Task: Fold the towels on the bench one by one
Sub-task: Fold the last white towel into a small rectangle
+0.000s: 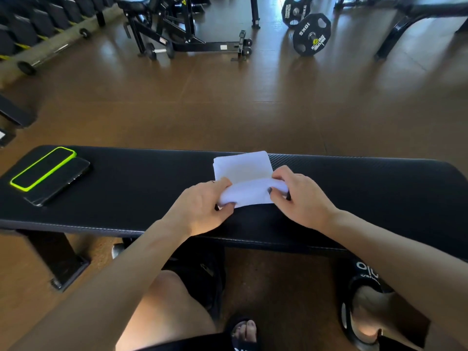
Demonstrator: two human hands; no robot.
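Both hands, left (202, 206) and right (301, 198), pinch the near edge of the white towel (243, 171) on the bench (139, 188); the fold is half done; next it probably needs laying onto the far edge.

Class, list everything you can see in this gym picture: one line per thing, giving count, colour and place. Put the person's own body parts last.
towel: one, white, middle of the bench, half folded
bench: one, black, across the foreground
phones: two, black, one with a green edge, left end of the bench
weight plates: two, black, on the floor, top right
dumbbell: one, black, on the floor, top centre
floor: brown
slippers: black, on the feet under the bench
left hand: grips the towel's near left edge
right hand: grips the towel's near right edge
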